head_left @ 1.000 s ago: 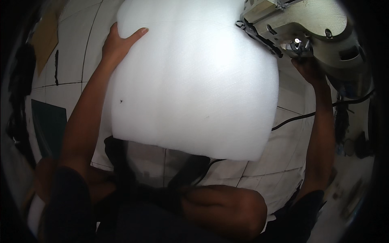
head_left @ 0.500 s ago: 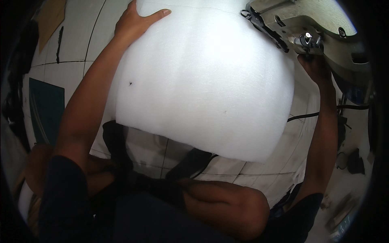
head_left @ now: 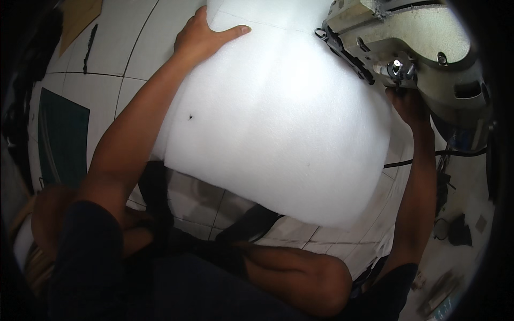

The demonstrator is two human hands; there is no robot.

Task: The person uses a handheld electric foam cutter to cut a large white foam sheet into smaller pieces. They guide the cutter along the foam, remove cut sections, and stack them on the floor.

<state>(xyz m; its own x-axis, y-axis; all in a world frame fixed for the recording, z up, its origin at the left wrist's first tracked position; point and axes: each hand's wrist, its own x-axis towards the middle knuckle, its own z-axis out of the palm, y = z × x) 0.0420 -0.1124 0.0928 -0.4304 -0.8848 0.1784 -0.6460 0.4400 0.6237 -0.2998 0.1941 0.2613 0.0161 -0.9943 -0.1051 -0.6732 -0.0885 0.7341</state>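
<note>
A large white foam sheet (head_left: 278, 123) lies across the middle, bulging upward, with a small dark mark near its left side. My left hand (head_left: 201, 40) grips its far left edge, thumb laid on the top face and fingers round the edge, partly hidden. At the far right, a grey metal machine (head_left: 439, 59) with a bolt and a black clip-like part (head_left: 348, 53) overlaps the sheet. My right hand (head_left: 411, 107) reaches under the machine's near side. Its fingers are mostly hidden there, so what they hold cannot be seen.
White floor tiles (head_left: 187, 198) surround the sheet. A dark green panel (head_left: 64, 136) lies at the left, with a brown board (head_left: 80, 21) beyond it. A black cable (head_left: 412, 161) runs beside my right forearm. My bent knee (head_left: 321, 278) is close to the sheet's near edge.
In the picture, the sheet and my left hand have shifted right and slightly nearer. The machine and my right hand have come nearer and a little left. The view itself has also shifted somewhat.
</note>
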